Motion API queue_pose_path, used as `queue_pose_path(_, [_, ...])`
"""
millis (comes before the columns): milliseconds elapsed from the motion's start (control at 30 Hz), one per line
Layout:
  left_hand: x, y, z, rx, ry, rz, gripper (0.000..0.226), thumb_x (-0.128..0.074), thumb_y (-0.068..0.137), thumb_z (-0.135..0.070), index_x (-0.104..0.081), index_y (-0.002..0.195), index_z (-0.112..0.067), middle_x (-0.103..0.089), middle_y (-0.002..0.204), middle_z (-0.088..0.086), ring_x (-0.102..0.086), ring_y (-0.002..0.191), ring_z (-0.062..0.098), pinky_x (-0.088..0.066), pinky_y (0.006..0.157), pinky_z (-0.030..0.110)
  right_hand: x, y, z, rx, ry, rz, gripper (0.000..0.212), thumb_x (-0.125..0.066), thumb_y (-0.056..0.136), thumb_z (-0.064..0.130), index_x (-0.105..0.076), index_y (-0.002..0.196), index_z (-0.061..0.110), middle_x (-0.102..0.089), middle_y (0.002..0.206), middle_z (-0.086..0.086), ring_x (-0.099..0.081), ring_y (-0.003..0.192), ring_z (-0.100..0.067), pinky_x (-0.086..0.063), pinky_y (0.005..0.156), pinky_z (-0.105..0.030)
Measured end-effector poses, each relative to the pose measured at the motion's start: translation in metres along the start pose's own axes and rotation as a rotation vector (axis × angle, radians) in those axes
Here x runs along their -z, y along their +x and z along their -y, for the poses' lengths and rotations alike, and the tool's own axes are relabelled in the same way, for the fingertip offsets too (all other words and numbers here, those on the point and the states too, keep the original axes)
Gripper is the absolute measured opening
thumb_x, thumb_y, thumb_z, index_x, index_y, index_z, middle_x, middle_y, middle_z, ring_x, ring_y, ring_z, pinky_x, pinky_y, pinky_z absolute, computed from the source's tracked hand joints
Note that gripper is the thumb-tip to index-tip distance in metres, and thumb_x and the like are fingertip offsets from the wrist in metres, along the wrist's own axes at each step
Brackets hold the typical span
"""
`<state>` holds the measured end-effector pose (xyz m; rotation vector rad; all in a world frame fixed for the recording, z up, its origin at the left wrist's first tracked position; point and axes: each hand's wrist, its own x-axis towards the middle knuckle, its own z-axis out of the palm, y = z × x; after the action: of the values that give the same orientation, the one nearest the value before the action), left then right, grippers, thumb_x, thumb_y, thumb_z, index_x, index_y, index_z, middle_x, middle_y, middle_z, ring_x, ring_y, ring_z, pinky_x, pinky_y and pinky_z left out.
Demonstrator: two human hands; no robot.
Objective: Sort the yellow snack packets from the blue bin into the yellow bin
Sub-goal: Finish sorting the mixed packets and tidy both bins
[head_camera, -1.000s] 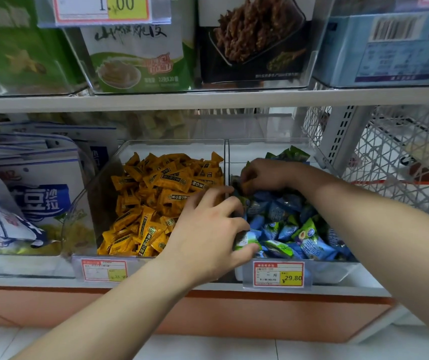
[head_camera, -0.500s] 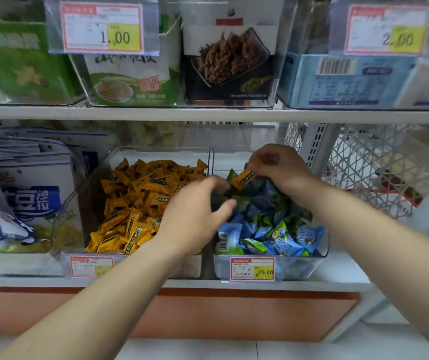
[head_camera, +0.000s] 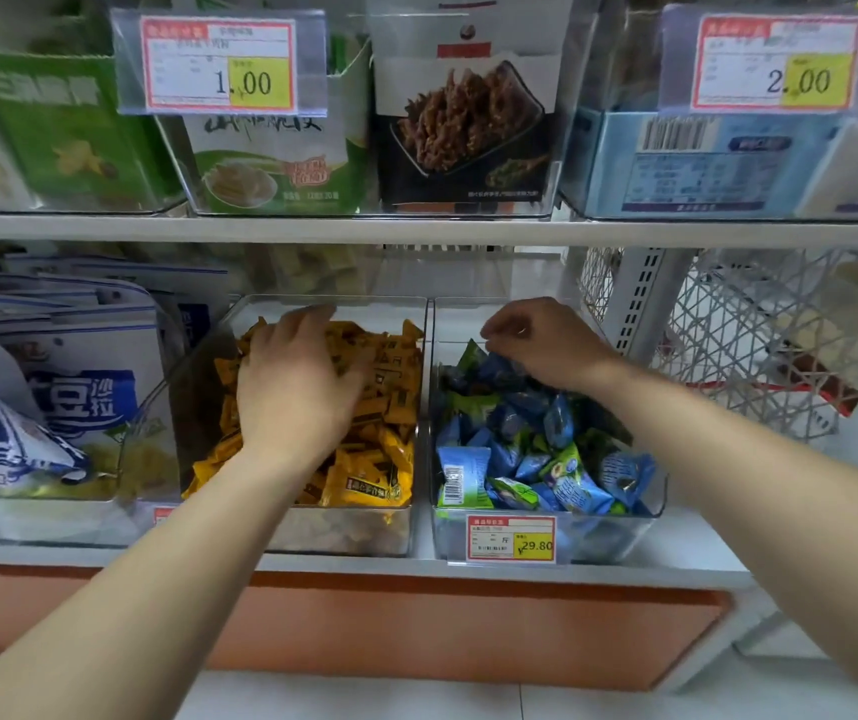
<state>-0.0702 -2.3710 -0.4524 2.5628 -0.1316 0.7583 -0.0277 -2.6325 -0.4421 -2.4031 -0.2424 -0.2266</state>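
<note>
A clear bin (head_camera: 348, 532) full of yellow snack packets (head_camera: 374, 480) stands on the lower shelf. Right beside it is a clear bin (head_camera: 603, 532) of blue and green packets (head_camera: 567, 480). My left hand (head_camera: 296, 381) lies palm down on the yellow pile, its fingers spread across the packets. At the back of the blue bin my right hand (head_camera: 536, 345) has curled fingers whose tips touch the blue and green packets. I see no yellow packet in either hand, and none showing among the blue ones.
Large blue-and-white bags (head_camera: 52, 407) fill the bin to the left. A white wire basket (head_camera: 759, 350) and a shelf upright (head_camera: 640, 304) stand close to the right. The upper shelf (head_camera: 416, 231) with boxed snacks overhangs both bins. A price tag (head_camera: 512, 537) hangs on the blue bin.
My right hand held a yellow packet above the blue bin; that packet is now out of sight. My left hand has moved left onto the yellow pile. My right hand has dropped to the blue packets.
</note>
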Motion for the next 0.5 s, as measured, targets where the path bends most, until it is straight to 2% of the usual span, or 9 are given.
queue_pose_path(67, [-0.001, -0.001, -0.003, -0.063, -0.089, 0.044, 0.048, -0.060, 0.091, -0.051, -0.059, 0.133, -0.028, -0.061, 0.132, 0.001, -0.054, 0.121, 0.027, -0.048, 0.095, 0.042, -0.005, 0.020, -0.006, 0.039, -0.164, 0.170, 0.011, -0.063, 0.094, 0.023, -0.070, 0.095, 0.033, -0.065, 0.097, 0.014, -0.063, 0.100, -0.012, -0.044, 0.079, -0.016])
queue_pose_path(100, [-0.004, -0.005, -0.007, -0.088, -0.122, 0.126, 0.048, -0.058, 0.089, -0.056, -0.059, 0.130, -0.032, -0.062, 0.129, -0.004, -0.056, 0.118, 0.021, -0.050, 0.093, 0.040, -0.009, 0.028, -0.008, 0.027, -0.218, 0.248, 0.012, -0.062, 0.094, 0.024, -0.070, 0.099, 0.032, -0.065, 0.100, 0.013, -0.062, 0.102, -0.012, -0.042, 0.075, -0.013])
queue_pose_path(167, [-0.013, -0.015, -0.015, -0.103, -0.138, 0.331, 0.057, -0.053, 0.084, -0.069, -0.053, 0.132, -0.039, -0.061, 0.128, -0.011, -0.058, 0.114, 0.012, -0.052, 0.090, 0.036, -0.021, 0.042, -0.012, -0.035, -0.321, 0.391, 0.021, -0.061, 0.095, 0.031, -0.070, 0.113, 0.025, -0.067, 0.118, 0.005, -0.059, 0.106, -0.015, -0.043, 0.080, -0.021])
queue_pose_path(233, [-0.021, -0.024, -0.016, -0.097, -0.102, 0.436, 0.066, -0.052, 0.079, -0.076, -0.046, 0.136, -0.042, -0.061, 0.129, -0.013, -0.058, 0.114, 0.011, -0.051, 0.092, 0.035, -0.035, 0.051, -0.016, -0.095, -0.433, 0.525, 0.039, -0.058, 0.095, 0.044, -0.064, 0.127, 0.023, -0.059, 0.134, 0.000, -0.055, 0.116, -0.019, -0.041, 0.092, -0.029])
queue_pose_path(367, [-0.024, -0.027, -0.015, -0.118, -0.171, 0.405, 0.060, -0.055, 0.078, -0.068, -0.047, 0.131, -0.043, -0.065, 0.119, -0.017, -0.060, 0.110, 0.011, -0.049, 0.099, 0.043, -0.053, 0.062, -0.021, -0.176, -0.486, 0.686, 0.056, -0.049, 0.094, 0.057, -0.055, 0.138, 0.022, -0.050, 0.144, -0.005, -0.049, 0.126, -0.024, -0.038, 0.106, -0.037])
queue_pose_path(500, [-0.025, -0.027, -0.014, -0.120, -0.196, 0.396, 0.058, -0.055, 0.079, -0.064, -0.048, 0.131, -0.042, -0.064, 0.120, -0.016, -0.059, 0.113, 0.011, -0.047, 0.100, 0.043, -0.063, 0.062, -0.022, -0.192, -0.382, 0.763, 0.054, -0.049, 0.098, 0.047, -0.049, 0.143, 0.017, -0.047, 0.148, -0.007, -0.047, 0.132, -0.025, -0.035, 0.112, -0.042])
